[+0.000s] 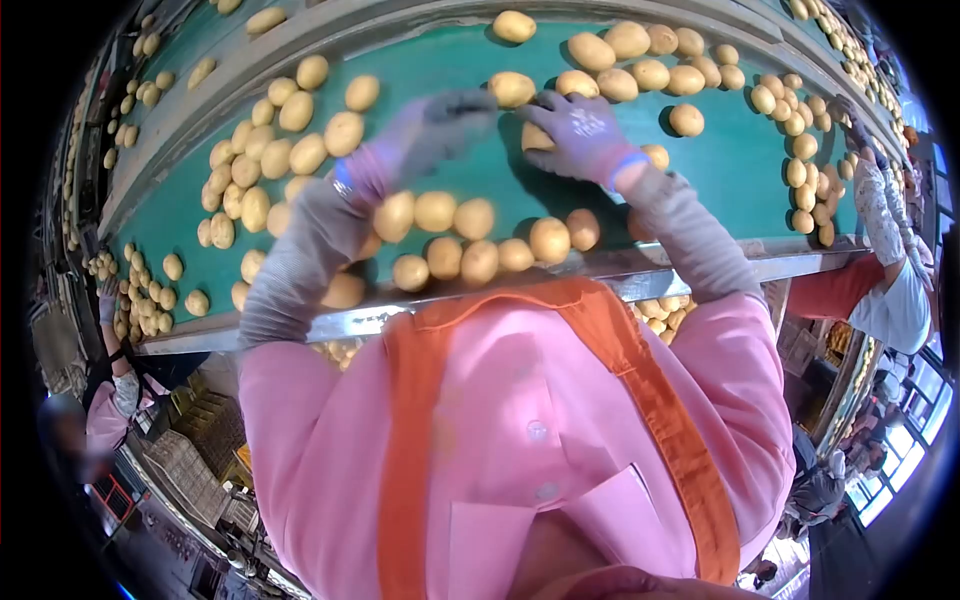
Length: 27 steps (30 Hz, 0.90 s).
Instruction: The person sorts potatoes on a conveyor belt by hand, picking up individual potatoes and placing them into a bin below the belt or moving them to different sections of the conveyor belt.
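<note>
Potatoes lie scattered over a green conveyor belt, clustered at 10, 1 and 2 o'clock from the view's centre, with a loose double row close to the centre, toward 12 o'clock. The right hand, in a purple-and-grey work glove, is at 1 o'clock, spread over a single potato with thumb and fingers around it; whether it grips cannot be told. The left hand, gloved alike, is blurred near 12 o'clock, its fingers stretched toward 3 o'clock; I cannot tell if it holds anything. Just beyond its fingertips is a neighbouring potato. The belt's metal rail shows at 3 o'clock. One co-worker's patterned sleeve reaches in between 2 and 3 o'clock; another co-worker's gloved hand is at 9 o'clock, beside more potatoes.
</note>
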Available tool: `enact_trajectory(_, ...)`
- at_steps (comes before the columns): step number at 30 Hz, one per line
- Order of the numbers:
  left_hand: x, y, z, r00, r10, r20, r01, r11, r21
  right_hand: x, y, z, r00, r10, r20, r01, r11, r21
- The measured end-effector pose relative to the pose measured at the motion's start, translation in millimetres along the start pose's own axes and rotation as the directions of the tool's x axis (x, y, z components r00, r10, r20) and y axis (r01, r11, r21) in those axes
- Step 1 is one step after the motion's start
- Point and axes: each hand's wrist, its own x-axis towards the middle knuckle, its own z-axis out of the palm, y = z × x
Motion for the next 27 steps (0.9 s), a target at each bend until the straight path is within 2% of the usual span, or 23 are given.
enact_trajectory(1, -7, -15, -1, 1.000, -0.003, 0.000, 0.003, 1.000, 0.002, 10, -4, 7, 0.992, 0.012, 0.128, -0.011, 1.000, -0.014)
enact_trajectory(2, -19, -28, -6, 0.994, 0.111, -0.024, -0.110, 0.994, 0.027, 20, -5, 13, 0.967, 0.025, 0.254, -0.018, 0.999, -0.028)
enact_trajectory(3, -29, -46, -13, 0.974, 0.221, -0.046, -0.219, 0.974, 0.052, 25, 5, 14, 0.964, -0.026, 0.265, 0.001, 0.996, 0.094)
enact_trajectory(4, -40, -69, -35, 0.840, 0.543, -0.022, -0.511, 0.804, 0.305, 23, 2, 3, 0.964, 0.026, 0.266, -0.081, 0.977, 0.198)
enact_trajectory(5, -67, -61, -46, 0.980, 0.156, -0.127, -0.157, 0.988, 0.003, 25, 2, -11, 0.961, 0.070, 0.269, -0.152, 0.943, 0.297)
enact_trajectory(7, -115, -83, -68, 0.945, 0.058, -0.323, -0.096, 0.990, -0.105, 8, -3, -33, 0.950, 0.075, 0.303, -0.281, 0.627, 0.727)
enact_trajectory(8, -132, -109, -90, 0.939, 0.057, -0.338, -0.050, 0.998, 0.029, -6, -9, -37, 0.929, 0.138, 0.345, -0.371, 0.350, 0.860)
enact_trajectory(9, -150, -144, -111, 0.935, 0.053, -0.350, 0.005, 0.987, 0.162, -17, -15, -40, 0.895, 0.180, 0.408, -0.420, 0.032, 0.907)
enact_trajectory(11, -185, -203, -136, 0.929, 0.039, -0.368, 0.138, 0.886, 0.442, -24, -24, -38, 0.870, 0.061, 0.490, -0.492, 0.038, 0.870)
enact_trajectory(12, -200, -212, -135, 0.927, -0.019, -0.375, 0.173, 0.908, 0.382, -22, -32, -30, 0.864, 0.012, 0.504, -0.504, 0.017, 0.864)
enact_trajectory(13, -210, -213, -127, 0.887, -0.143, -0.438, 0.281, 0.921, 0.269, -16, -50, -26, 0.843, 0.084, 0.532, -0.536, 0.033, 0.844)
enact_trajectory(15, -210, -243, -102, 0.856, 0.016, -0.517, 0.124, 0.964, 0.235, 10, -80, -6, 0.930, 0.041, 0.366, -0.352, 0.390, 0.851)
enact_trajectory(16, -210, -229, -86, 0.831, 0.116, -0.544, 0.180, 0.869, 0.461, 27, -101, -11, 0.884, -0.053, 0.465, -0.413, 0.378, 0.828)
enact_trajectory(17, -209, -212, -69, 0.809, 0.220, -0.545, 0.243, 0.719, 0.651, 37, -118, -5, 0.928, -0.134, 0.347, -0.199, 0.610, 0.767)
enact_trajectory(18, -206, -205, -57, 0.799, 0.326, -0.504, 0.214, 0.630, 0.747, 46, -136, 8, 0.927, -0.251, 0.279, 0.054, 0.824, 0.564)
enact_trajectory(19, -205, -199, -48, 0.786, 0.423, -0.450, 0.191, 0.526, 0.829, 55, -157, 18, 0.892, -0.379, 0.248, 0.307, 0.908, 0.284)
enact_trajectory(21, -207, -183, -50, 0.791, 0.405, -0.459, 0.171, 0.574, 0.801, 63, -210, 4, 0.846, -0.178, 0.503, 0.275, 0.954, -0.124)
enact_trajectory(22, -206, -177, -60, 0.768, 0.409, -0.493, 0.129, 0.655, 0.744, 68, -220, 14, 0.844, -0.088, 0.530, 0.250, 0.937, -0.242)
enact_trajectory(23, -205, -177, -71, 0.748, 0.407, -0.524, 0.080, 0.729, 0.680, 71, -220, 18, 0.845, -0.087, 0.528, 0.249, 0.937, -0.244)
enact_trajectory(24, -204, -189, -87, 0.702, 0.454, -0.548, 0.039, 0.744, 0.667, 72, -213, 21, 0.845, -0.122, 0.521, 0.260, 0.945, -0.200)
enact_trajectory(25, -202, -206, -109, 0.702, 0.456, -0.547, 0.039, 0.743, 0.669, 72, -205, 23, 0.845, -0.158, 0.511, 0.273, 0.949, -0.157)
enact_trajectory(26, -198, -223, -134, 0.683, 0.414, -0.601, -0.020, 0.834, 0.552, 76, -200, 4, 0.833, -0.141, 0.536, 0.168, 0.986, -0.002)
enact_trajectory(27, -197, -234, -158, 0.667, 0.364, -0.650, -0.082, 0.903, 0.421, 84, -193, -15, 0.774, -0.098, 0.626, 0.051, 0.994, 0.092)
